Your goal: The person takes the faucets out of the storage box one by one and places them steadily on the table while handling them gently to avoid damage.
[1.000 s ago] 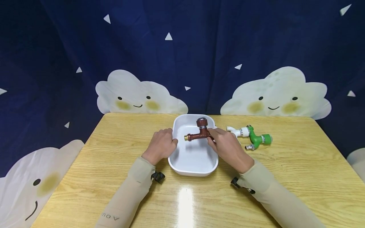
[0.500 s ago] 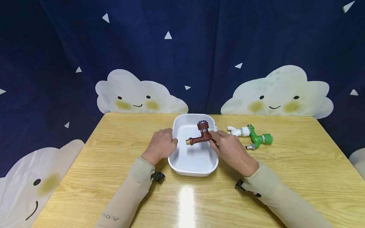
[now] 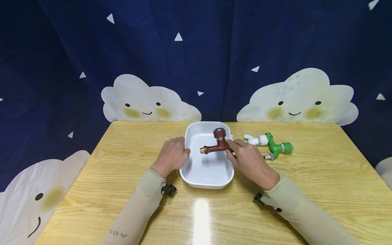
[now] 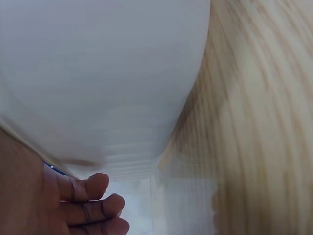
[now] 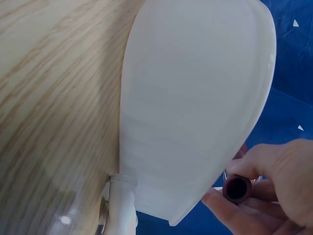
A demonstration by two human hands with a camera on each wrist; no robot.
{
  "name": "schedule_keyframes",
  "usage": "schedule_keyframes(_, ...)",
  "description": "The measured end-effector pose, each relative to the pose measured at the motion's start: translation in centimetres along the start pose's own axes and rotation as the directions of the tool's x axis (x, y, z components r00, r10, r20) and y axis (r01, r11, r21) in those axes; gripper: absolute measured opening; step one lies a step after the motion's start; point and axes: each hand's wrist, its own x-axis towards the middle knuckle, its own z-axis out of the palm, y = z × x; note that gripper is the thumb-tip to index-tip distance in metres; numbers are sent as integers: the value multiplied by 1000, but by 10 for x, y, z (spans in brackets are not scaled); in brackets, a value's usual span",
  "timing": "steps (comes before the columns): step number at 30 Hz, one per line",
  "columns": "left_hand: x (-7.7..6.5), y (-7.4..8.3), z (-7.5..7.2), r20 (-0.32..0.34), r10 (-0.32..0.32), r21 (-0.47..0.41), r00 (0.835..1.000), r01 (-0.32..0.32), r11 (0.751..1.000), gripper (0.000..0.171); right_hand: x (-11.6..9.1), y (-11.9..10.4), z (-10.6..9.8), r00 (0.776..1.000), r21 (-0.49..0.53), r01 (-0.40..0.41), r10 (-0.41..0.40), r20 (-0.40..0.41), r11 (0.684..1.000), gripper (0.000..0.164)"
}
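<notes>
My left hand grips the left rim of a white plastic basin; its thumb lies over the rim, and several fingers show against the outer wall in the left wrist view. Over the basin's right side, my right hand holds a dark brown faucet by one end. The faucet's knob points up and away, and its brass-coloured threaded end points left. In the right wrist view the faucet's round dark opening shows between thumb and fingers.
To the right of the basin, a white faucet and a green faucet lie close together on the wooden table. A dark blue curtain with cloud prints hangs behind the table's far edge.
My right hand has shifted slightly to the right with the brown faucet, which also tilts a little differently. My left hand stays on the basin's rim.
</notes>
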Motion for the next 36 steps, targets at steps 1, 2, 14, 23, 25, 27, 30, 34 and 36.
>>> schedule_keyframes(1,0,0,0,0,1,2,1000,-1,1000,27,0,0,0,1000,0,-3,3,0,1000,28)
schedule_keyframes(2,0,0,0,0,2,4,1000,-2,1000,27,0,0,-1,1000,3,-8,7,1,1000,29)
schedule_keyframes(14,-1,1,-1,5,-2,28,1000,2,1000,28,0,1,-6,999,28,-48,48,23,998,27)
schedule_keyframes(23,-1,1,-1,2,-1,31,1000,1,1000,29,4,8,-15,998,25,-63,63,-13,998,14)
schedule_keyframes(25,-1,1,-2,3,2,34,1000,-2,999,30,5,10,-17,997,30,-69,69,-18,997,8)
schedule_keyframes(27,-1,1,-2,6,3,37,1000,-3,999,31,6,12,-19,997,37,-78,79,-20,996,7)
schedule_keyframes(30,-2,0,-3,9,1,42,1000,-1,999,32,8,14,-22,995,37,-96,97,-24,995,7)
schedule_keyframes(34,-2,1,-2,14,-2,47,1000,1,999,32,8,18,-25,991,31,-131,132,-21,991,6)
schedule_keyframes(36,-2,1,-3,13,1,46,1000,-1,999,32,8,20,-27,989,30,-148,148,-16,989,7)
